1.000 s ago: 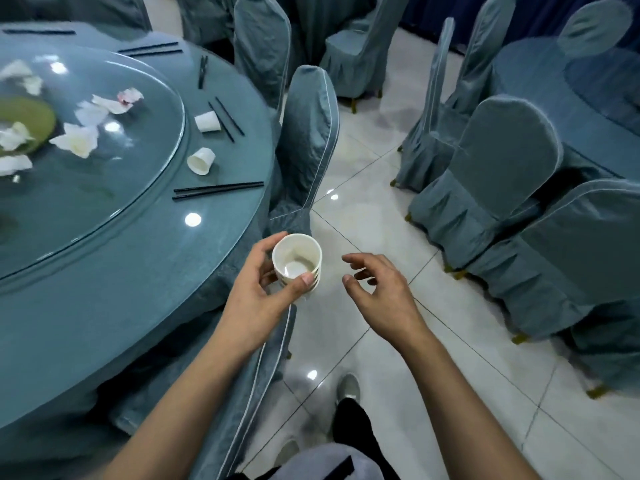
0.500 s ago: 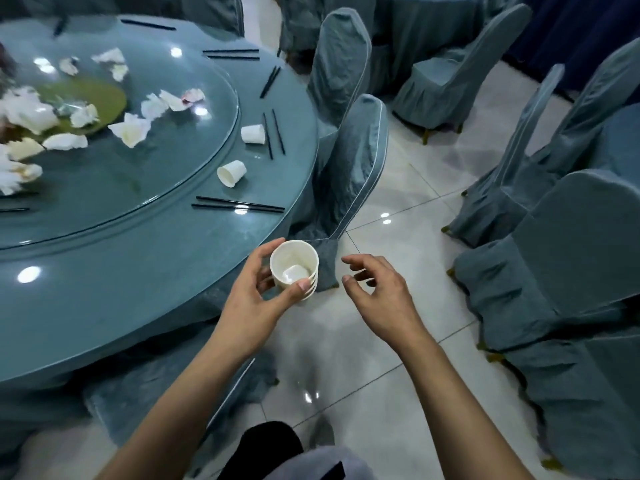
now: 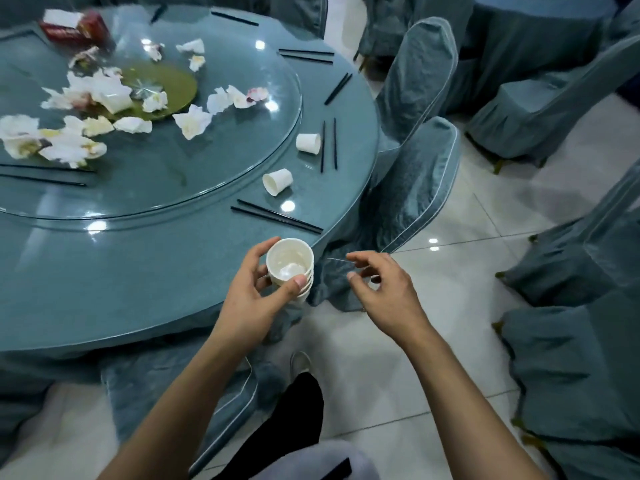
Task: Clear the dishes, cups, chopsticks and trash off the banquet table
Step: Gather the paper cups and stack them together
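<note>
light: dim, cool, overhead
glare: round spots on glass turntable (image 3: pixel 221 188) and floor tiles (image 3: pixel 433 242)
distortion: wide-angle bend at edges
blur: slight, far left

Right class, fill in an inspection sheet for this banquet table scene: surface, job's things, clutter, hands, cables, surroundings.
Surface: round teal table with a glass turntable.
Job's things: two tipped paper cups; black chopstick pairs around the rim.
Clutter: crumpled napkins, a red box.
Hands: left hand holds a cup stack; right hand open, empty.
Cables: nothing seen.
Surroundings: covered chairs, tiled floor.
</note>
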### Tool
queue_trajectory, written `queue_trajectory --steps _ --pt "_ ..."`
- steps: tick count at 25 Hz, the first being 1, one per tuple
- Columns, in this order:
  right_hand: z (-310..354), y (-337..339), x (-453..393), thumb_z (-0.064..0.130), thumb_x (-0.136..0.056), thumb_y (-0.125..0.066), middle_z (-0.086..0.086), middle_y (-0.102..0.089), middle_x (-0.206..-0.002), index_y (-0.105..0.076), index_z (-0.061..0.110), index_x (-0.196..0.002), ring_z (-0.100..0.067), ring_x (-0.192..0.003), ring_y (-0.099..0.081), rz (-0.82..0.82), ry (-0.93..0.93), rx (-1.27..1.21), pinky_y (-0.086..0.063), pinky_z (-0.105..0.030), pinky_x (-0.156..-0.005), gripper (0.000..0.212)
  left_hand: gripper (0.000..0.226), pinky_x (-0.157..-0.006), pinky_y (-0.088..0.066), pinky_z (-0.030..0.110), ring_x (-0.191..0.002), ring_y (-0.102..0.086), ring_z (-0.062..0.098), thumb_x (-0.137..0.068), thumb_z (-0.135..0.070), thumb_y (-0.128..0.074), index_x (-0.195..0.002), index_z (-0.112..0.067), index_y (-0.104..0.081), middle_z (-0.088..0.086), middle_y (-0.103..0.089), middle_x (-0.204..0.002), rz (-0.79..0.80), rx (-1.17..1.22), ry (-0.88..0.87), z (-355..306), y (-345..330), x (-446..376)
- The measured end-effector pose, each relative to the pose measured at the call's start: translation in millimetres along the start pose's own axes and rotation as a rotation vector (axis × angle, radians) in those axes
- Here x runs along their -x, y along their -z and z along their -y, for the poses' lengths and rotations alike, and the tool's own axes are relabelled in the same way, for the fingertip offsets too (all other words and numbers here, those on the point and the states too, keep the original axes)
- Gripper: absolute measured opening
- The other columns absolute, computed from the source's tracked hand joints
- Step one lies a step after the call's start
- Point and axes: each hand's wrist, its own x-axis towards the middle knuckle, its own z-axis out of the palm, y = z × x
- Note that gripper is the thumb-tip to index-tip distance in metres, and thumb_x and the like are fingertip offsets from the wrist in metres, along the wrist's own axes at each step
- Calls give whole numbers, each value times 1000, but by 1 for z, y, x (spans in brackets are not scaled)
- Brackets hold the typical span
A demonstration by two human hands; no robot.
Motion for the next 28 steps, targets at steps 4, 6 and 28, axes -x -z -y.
queue_trajectory --steps 4,6,28 --pt "1 -6 -56 28 -92 -68 20 -60 -104 -68 39 -117 1 -98 -60 95 32 41 -44 -9 -84 27 63 -90 -56 26 -111 -69 16 -78 -32 -83 -133 -39 -53 -8 -72 -117 -92 4 -9 5 7 -41" --pt "5 -12 -90 28 -93 -68 18 -60 -103 -68 38 -118 1 -98 -60 136 44 51 -47 -15 -87 27 65 -94 -55 31 -111 -69 13 -74 -43 -84 -131 -44 -53 -10 -73 -116 -133 -18 1 5 16 -62" --pt "13 -99 -291 30 -92 -65 7 -64 -99 -69 30 -112 -11 -90 -63 395 98 243 -53 -35 -89 21 66 -78 -47 3 -113 -60 -5 -79 -41 -85 -132 -54 -48 -11 -67 -117 -457 -48 161 51 57 -178"
